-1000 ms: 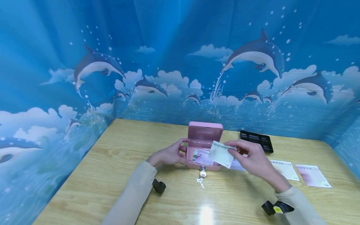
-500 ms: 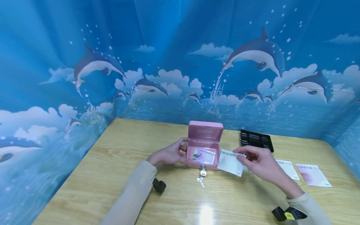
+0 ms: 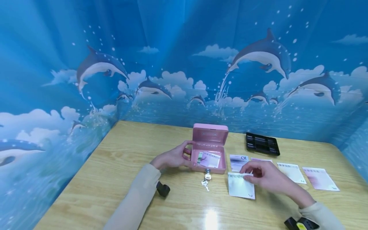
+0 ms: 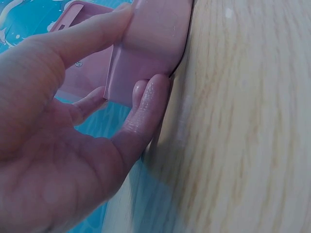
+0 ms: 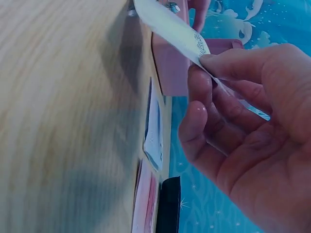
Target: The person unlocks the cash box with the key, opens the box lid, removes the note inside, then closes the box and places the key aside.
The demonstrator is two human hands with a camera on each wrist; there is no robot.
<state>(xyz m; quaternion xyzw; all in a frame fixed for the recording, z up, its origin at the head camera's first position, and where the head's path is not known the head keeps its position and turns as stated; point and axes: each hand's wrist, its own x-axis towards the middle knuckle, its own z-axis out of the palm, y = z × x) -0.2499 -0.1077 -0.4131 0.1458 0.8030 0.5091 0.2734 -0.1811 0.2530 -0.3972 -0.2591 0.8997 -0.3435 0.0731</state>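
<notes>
A pink cash box (image 3: 218, 171) stands with its lid raised, and banknotes (image 3: 212, 160) lie inside it. My left hand (image 3: 173, 157) grips the box's left side; in the left wrist view its thumb and fingers bend around the pink wall (image 4: 150, 43). To the right of the box, my right hand (image 3: 265, 177) pinches a pale greenish banknote (image 3: 240, 187) by its far edge. The right wrist view has this note (image 5: 170, 26) tilted above the table between thumb and fingers, its shadow falling on the wood. Keys (image 3: 205, 183) hang from the lock at the box's front.
A purple banknote marked 10 (image 3: 238, 161) lies right of the box. Beside it are a partly covered pinkish note (image 3: 258, 159), a whitish note (image 3: 292, 174) and a pink note (image 3: 321, 179). Behind them sits a black compartment tray (image 3: 260, 150). A dolphin-print curtain (image 3: 178, 48) hangs behind the wooden table.
My right hand has carried the pale banknote from over the cash box to the right and toward me, uncovering the purple note. The left hand has stayed on the box.
</notes>
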